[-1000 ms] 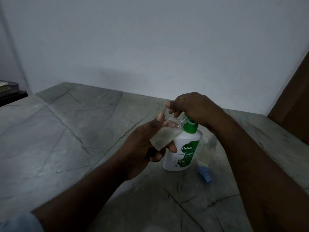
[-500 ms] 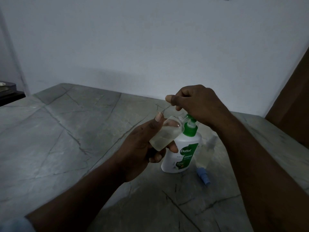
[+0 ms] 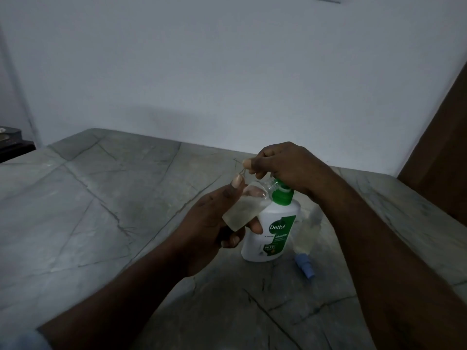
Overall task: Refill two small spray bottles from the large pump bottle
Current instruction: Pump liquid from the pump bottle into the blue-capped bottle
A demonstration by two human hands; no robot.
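My left hand [image 3: 209, 231] grips a small clear spray bottle [image 3: 243, 209], tilted with its open neck against the nozzle of the large white pump bottle [image 3: 274, 233]. That bottle has a green pump and stands on the stone counter. My right hand [image 3: 283, 165] sits curled on top of the green pump head and hides most of it. A thin clear tube [image 3: 241, 171] sticks out of its fist, as of a spray head held inside. The second small bottle [image 3: 308, 231] stands just right of the pump bottle.
A blue spray cap [image 3: 305, 266] lies on the grey cracked stone counter [image 3: 101, 210] in front of the second bottle. A white wall runs behind, a brown wooden panel [image 3: 444, 160] rises at the right, and a dark object [image 3: 12, 145] sits at the far left.
My right hand rose with the pump head half a second ago and has come back down on it. My left hand keeps the small bottle at the nozzle.
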